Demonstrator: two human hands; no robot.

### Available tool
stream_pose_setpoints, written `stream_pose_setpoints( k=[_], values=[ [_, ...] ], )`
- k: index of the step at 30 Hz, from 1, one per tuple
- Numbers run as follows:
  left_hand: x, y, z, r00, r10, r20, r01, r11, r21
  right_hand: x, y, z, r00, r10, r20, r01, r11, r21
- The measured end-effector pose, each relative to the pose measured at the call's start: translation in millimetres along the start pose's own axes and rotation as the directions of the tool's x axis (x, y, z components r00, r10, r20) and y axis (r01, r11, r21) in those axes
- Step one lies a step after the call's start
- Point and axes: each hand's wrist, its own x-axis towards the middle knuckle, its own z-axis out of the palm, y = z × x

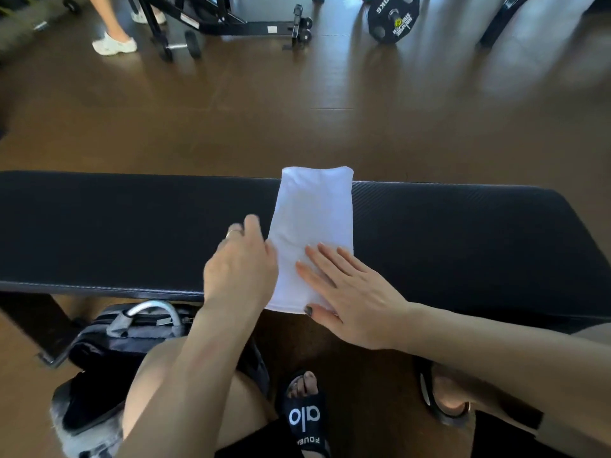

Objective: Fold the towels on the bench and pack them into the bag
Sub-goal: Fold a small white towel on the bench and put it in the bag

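A long black padded bench point(132, 226) runs across the view over a brown floor point(297, 120), with black gym equipment frames point(228, 21) and a weight plate point(393, 18) standing far behind it, well apart from the bench. On the floor under the bench's near edge, to the left, sits a grey and black bag point(132, 332) with a curved handle. A white towel point(314, 219), folded into a narrow strip, lies across the bench, its far end reaching just past the far edge and its near end at the near edge. The right hand point(350, 292) lies flat on the towel's near part, fingers straight and slightly spread, fingertips pointing up the cloth. The left hand point(241, 262) sits at the towel's left edge with fingers curled; whether they pinch the cloth cannot be told.
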Motion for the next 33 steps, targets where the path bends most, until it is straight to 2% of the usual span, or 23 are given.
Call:
stream_pose_setpoints(
  k=[2, 3, 5, 6, 8, 11, 15, 19, 21, 25, 27, 28, 30, 32, 33],
  values=[
    [21, 9, 11, 0.988, 0.149, 0.036, -0.148, 0.988, -0.035, 9, 1, -13, 0.996, 0.061, -0.071, -0.05, 0.988, 0.143],
    [34, 12, 20, 0.977, 0.2, 0.076, -0.197, 0.979, -0.045, 19, 2, -21, 0.981, 0.12, -0.151, -0.084, 0.97, 0.227],
    [55, 8, 40, 0.953, 0.233, 0.193, -0.233, 0.972, -0.02, 46, 13, -32, 0.919, 0.25, -0.306, -0.158, 0.942, 0.295],
    [62, 4, 51, 0.94, 0.252, 0.229, -0.263, 0.965, 0.02, 61, 21, -34, 0.896, 0.3, -0.328, -0.207, 0.934, 0.29],
    [68, -1, 64, 0.932, 0.266, 0.247, -0.287, 0.956, 0.054, 86, 39, -28, 0.89, 0.373, -0.262, -0.317, 0.919, 0.235],
    [63, -1, 67, 0.947, 0.245, 0.206, -0.25, 0.968, -0.004, 101, 55, -9, 0.882, 0.453, -0.135, -0.433, 0.889, 0.152],
    [62, 3, 60, 0.945, 0.252, 0.211, -0.233, 0.966, -0.11, 118, 63, -11, 0.839, 0.496, -0.225, -0.474, 0.868, 0.144],
    [67, -4, 62, 0.945, 0.26, 0.2, -0.217, 0.953, -0.213, 129, 79, -10, 0.864, 0.485, -0.135, -0.463, 0.871, 0.163],
    [67, -6, 62, 0.945, 0.264, 0.194, -0.215, 0.946, -0.241, 130, 80, -9, 0.854, 0.498, -0.153, -0.469, 0.862, 0.192],
    [66, -5, 60, 0.942, 0.256, 0.215, -0.212, 0.955, -0.208, 126, 85, -10, 0.828, 0.547, -0.124, -0.502, 0.822, 0.268],
    [66, -4, 57, 0.942, 0.253, 0.219, -0.223, 0.963, -0.151, 120, 85, -18, 0.801, 0.573, -0.174, -0.508, 0.805, 0.307],
    [66, -4, 56, 0.944, 0.246, 0.219, -0.223, 0.967, -0.124, 114, 81, -23, 0.796, 0.552, -0.247, -0.477, 0.825, 0.303],
    [63, -4, 53, 0.956, 0.208, 0.206, -0.196, 0.977, -0.077, 91, 63, -33, 0.839, 0.398, -0.371, -0.322, 0.913, 0.25],
    [55, -6, 46, 0.967, 0.22, 0.129, -0.225, 0.974, 0.031, 59, 41, -36, 0.913, 0.185, -0.364, -0.116, 0.972, 0.204],
    [50, -7, 40, 0.957, 0.279, 0.083, -0.286, 0.953, 0.096, 43, 31, -34, 0.944, 0.095, -0.315, -0.037, 0.983, 0.182]
  ],
)
